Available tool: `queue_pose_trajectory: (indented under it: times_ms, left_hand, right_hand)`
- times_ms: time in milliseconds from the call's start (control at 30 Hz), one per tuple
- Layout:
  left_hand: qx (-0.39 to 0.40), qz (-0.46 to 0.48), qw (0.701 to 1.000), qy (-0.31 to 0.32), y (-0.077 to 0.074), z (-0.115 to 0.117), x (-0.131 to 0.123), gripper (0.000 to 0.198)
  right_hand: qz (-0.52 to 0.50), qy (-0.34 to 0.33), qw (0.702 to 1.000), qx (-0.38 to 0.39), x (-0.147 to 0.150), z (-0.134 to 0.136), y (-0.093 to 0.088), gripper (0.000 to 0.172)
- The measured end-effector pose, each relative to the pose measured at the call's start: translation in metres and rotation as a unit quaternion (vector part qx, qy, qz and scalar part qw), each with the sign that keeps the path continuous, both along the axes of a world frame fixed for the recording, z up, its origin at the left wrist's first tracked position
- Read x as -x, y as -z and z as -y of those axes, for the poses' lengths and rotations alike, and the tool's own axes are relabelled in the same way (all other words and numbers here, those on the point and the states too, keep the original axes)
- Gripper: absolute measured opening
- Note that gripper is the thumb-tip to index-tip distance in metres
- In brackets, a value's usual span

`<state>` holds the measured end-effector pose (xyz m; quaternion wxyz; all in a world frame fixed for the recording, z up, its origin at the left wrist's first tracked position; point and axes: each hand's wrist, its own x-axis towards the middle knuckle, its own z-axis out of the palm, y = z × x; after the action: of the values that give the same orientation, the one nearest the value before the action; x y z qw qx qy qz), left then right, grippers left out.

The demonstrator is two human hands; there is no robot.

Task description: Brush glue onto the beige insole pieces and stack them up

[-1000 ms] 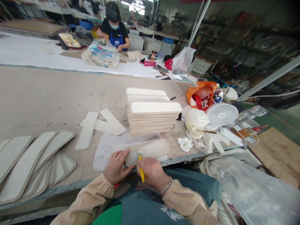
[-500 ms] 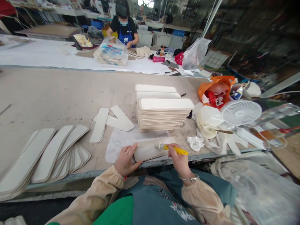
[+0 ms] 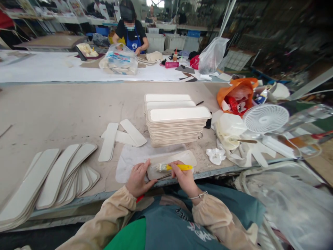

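Note:
In front of me a long beige panel [image 3: 179,160] with rounded ends lies on a white sheet [image 3: 125,154]. My left hand [image 3: 137,178] holds the panel's left end, fingers along its edge and thumb at the near side. A paintbrush [image 3: 183,167] with a yellow handle is pinched in my right hand [image 3: 183,178]. Its pale bristles touch the panel close to my left fingertips. Just behind the sheet stands a tall stack of similar panels [image 3: 179,126] with white tops. Several loose white strips [image 3: 109,140] lie left of that stack.
Fanned piles of panels [image 3: 48,177] lie at the left by the table edge. On the right are a crumpled tissue [image 3: 215,156], a whitish container [image 3: 231,126], a white fan [image 3: 266,118] and an orange bag [image 3: 236,93]. Across the table a co-worker [image 3: 134,38] handles pieces.
My right hand has moved left with the paintbrush, from the panel's middle toward its left end. My left hand stays on the panel. The view has shifted slightly.

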<state>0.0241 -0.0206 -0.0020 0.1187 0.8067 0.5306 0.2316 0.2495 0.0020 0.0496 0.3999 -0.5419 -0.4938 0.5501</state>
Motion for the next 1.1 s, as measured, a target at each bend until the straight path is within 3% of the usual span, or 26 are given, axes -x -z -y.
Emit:
queue_pose_trajectory:
  times_ms: [100, 200, 367, 467, 533, 667, 767, 833, 900, 967, 1100]
  left_hand:
    - [-0.009, -0.006, 1.000, 0.003, 0.001, -0.001, 0.000, 0.089]
    - [-0.022, -0.011, 1.000, 0.008, 0.001, -0.002, 0.000, 0.085]
    - [-0.035, -0.024, 0.999, 0.010, 0.001, -0.004, 0.000, 0.079]
    - [-0.039, -0.032, 0.999, 0.010, 0.002, -0.004, 0.000, 0.078]
    - [-0.039, -0.036, 0.999, 0.010, 0.003, -0.004, 0.000, 0.078]
    - [-0.042, -0.045, 0.998, 0.012, 0.002, -0.004, 0.000, 0.078]
    - [-0.049, -0.047, 0.998, 0.010, 0.002, -0.004, 0.000, 0.078]
    - [-0.053, -0.047, 0.997, 0.009, 0.002, -0.004, 0.000, 0.078]
    - [-0.055, -0.044, 0.997, 0.011, 0.004, -0.004, 0.000, 0.079]
    - [-0.057, -0.040, 0.997, 0.012, 0.005, -0.005, 0.001, 0.079]
    - [-0.060, -0.034, 0.998, 0.008, 0.005, -0.005, 0.001, 0.075]
  right_hand:
    - [-0.023, -0.058, 0.998, 0.012, 0.009, 0.008, 0.005, 0.029]
    - [-0.007, -0.054, 0.999, 0.003, -0.001, 0.005, 0.014, 0.027]
    - [0.089, 0.066, 0.993, -0.032, -0.074, -0.014, 0.009, 0.028]
    - [0.191, 0.105, 0.974, -0.067, -0.111, -0.019, -0.005, 0.028]
    - [0.259, 0.114, 0.951, -0.122, -0.120, -0.018, -0.013, 0.027]
    - [0.391, 0.074, 0.875, -0.276, -0.104, -0.010, -0.013, 0.023]
    - [0.517, -0.013, 0.798, -0.308, -0.078, -0.002, -0.003, 0.017]
    - [0.551, -0.081, 0.769, -0.314, -0.063, 0.004, 0.000, 0.012]
    - [0.537, -0.134, 0.763, -0.334, -0.054, 0.009, -0.001, 0.010]
    - [0.517, -0.146, 0.766, -0.352, -0.054, 0.010, -0.004, 0.011]
    - [0.559, -0.066, 0.757, -0.331, -0.063, 0.002, -0.009, 0.013]
